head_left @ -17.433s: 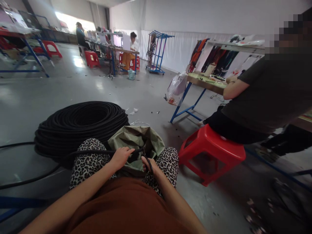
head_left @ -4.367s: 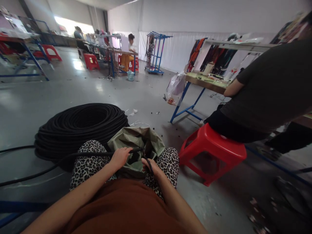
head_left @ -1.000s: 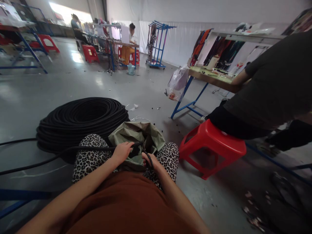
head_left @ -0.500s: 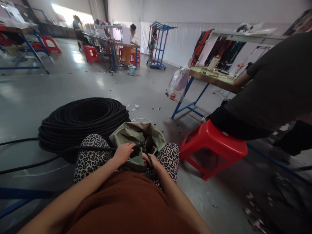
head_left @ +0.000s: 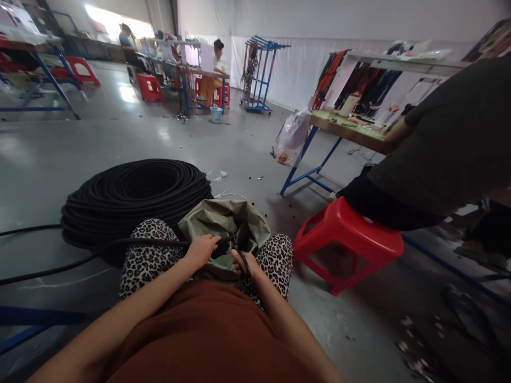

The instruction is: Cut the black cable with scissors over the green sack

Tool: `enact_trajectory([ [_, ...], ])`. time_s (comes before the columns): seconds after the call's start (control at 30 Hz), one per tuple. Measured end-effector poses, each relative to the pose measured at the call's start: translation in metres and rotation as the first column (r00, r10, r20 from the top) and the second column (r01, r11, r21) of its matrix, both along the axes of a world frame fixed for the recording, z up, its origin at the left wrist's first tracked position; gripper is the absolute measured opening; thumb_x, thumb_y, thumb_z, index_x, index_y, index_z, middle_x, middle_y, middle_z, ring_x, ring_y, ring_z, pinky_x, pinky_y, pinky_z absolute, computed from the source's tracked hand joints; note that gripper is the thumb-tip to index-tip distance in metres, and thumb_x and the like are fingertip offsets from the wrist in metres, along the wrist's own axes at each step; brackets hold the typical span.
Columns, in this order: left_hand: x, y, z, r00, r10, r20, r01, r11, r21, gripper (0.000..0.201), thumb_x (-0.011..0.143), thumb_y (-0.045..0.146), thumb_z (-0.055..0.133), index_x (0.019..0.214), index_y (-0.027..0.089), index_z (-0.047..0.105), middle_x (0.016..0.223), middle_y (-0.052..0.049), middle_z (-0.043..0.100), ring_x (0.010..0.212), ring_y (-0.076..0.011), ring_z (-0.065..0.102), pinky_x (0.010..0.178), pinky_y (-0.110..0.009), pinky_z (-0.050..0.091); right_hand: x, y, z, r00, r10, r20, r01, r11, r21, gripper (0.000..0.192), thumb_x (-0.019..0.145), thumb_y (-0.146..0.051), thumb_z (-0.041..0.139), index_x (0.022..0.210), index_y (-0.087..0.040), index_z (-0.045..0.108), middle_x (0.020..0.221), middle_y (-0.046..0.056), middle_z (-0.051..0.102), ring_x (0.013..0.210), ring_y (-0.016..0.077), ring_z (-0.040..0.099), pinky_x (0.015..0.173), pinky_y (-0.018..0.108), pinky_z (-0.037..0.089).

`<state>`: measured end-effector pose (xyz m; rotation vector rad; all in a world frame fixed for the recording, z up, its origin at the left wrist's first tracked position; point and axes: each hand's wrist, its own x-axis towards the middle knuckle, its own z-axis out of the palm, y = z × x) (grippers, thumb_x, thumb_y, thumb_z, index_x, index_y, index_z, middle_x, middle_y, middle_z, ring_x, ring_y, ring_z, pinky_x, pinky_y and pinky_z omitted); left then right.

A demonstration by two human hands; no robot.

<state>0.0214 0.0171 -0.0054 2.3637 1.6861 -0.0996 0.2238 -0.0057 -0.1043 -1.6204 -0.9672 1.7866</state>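
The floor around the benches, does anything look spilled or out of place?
Yes. Small dark bits and white scraps lie scattered on the grey floor past the black hose coil, and more debris litters the lower right. Nothing looks damaged.

Large hall with a glossy grey concrete floor (head_left: 120, 143) and white curtain walls (head_left: 303, 69); daylight comes in from a bright window (head_left: 115, 29) at the far left. Blue-framed worktables (head_left: 343, 135) stand along the right and at the back, with red plastic stools (head_left: 149, 88) and a blue rack (head_left: 259, 80) near the far tables. Small scraps litter the floor.
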Motion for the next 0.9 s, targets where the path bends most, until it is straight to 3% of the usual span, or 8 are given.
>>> enact_trajectory([
  [0.47, -0.008, -0.002, -0.003, 0.999, -0.032, -0.031, 0.032, 0.999, 0.022, 0.047, 0.106, 0.019, 0.050, 0.150, 0.023, 0.065, 0.119, -0.012, 0.079, 0.114, -0.0255, 0.074, 0.097, -0.035, 0.053, -0.002, -0.004, 0.019, 0.985, 0.011, 0.173, -0.016, 0.999, 0.029, 0.054, 0.106, -0.048, 0.063, 0.062, -0.018, 0.057, 0.048, -0.001, 0.053, 0.036, 0.0099, 0.047, 0.037, 0.021, 0.040],
  [0.73, -0.008, 0.001, -0.010, 0.999, -0.034, -0.042, 0.036, 0.999, 0.033, 0.047, 0.105, 0.019, 0.051, 0.149, 0.025, 0.066, 0.116, -0.011, 0.079, 0.111, -0.0242, 0.074, 0.096, -0.034, 0.053, -0.001, -0.002, 0.021, 0.978, 0.060, 0.201, -0.064, 0.998, 0.014, 0.057, 0.096, -0.067, 0.071, 0.069, -0.018, 0.061, 0.044, -0.002, 0.050, 0.033, 0.0124, 0.048, 0.033, 0.021, 0.037],
  [0.9, -0.008, 0.005, -0.012, 1.000, -0.018, -0.007, 0.018, 1.000, 0.016, 0.046, 0.105, 0.018, 0.051, 0.147, 0.025, 0.068, 0.117, -0.012, 0.079, 0.111, -0.0244, 0.075, 0.097, -0.034, 0.053, 0.000, -0.002, 0.016, 0.978, 0.063, 0.197, -0.070, 0.997, 0.028, 0.055, 0.096, -0.063, 0.073, 0.067, -0.018, 0.062, 0.042, -0.001, 0.051, 0.032, 0.0133, 0.049, 0.031, 0.021, 0.034],
])
